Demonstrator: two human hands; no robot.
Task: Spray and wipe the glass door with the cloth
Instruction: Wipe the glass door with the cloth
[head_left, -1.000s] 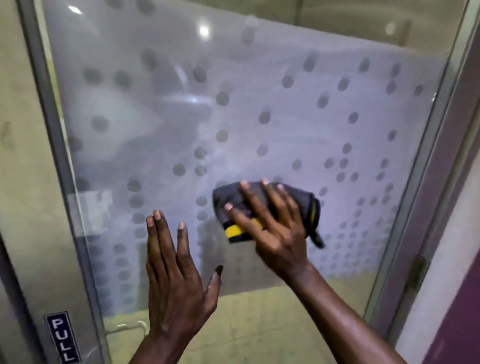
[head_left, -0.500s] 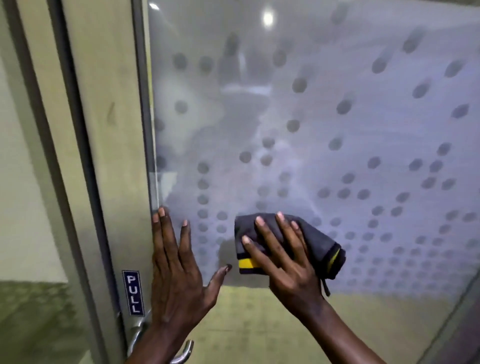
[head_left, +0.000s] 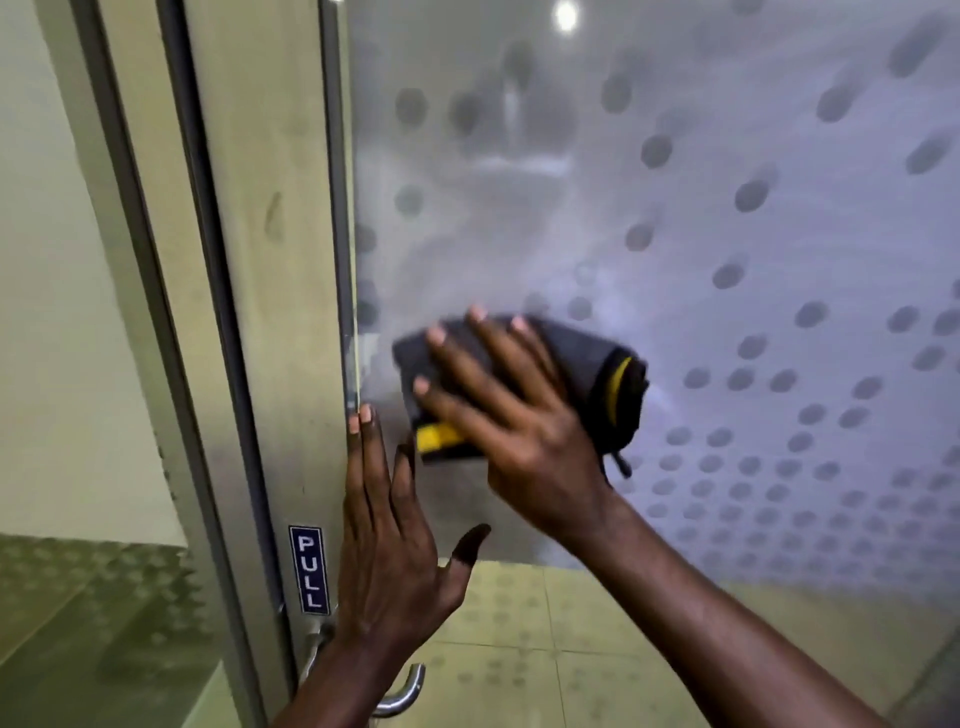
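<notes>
The glass door (head_left: 701, 218) fills most of the view, frosted and patterned with grey dots. My right hand (head_left: 514, 421) presses a folded dark grey cloth (head_left: 587, 364) with yellow trim flat against the glass, close to the door's left edge. My left hand (head_left: 395, 540) lies flat on the glass just below and left of the cloth, fingers spread, fingertips at the metal frame (head_left: 280, 312). No spray bottle is in view.
A blue PULL label (head_left: 308, 569) sits on the frame, with a metal lever handle (head_left: 400, 696) below it, partly behind my left wrist. A fixed pane and wall lie to the left. Yellowish floor tiles show through the clear lower glass.
My right hand has slid the cloth leftward across the glass toward the frame. My view has shifted left along the door, and my left hand stays flat on the glass.
</notes>
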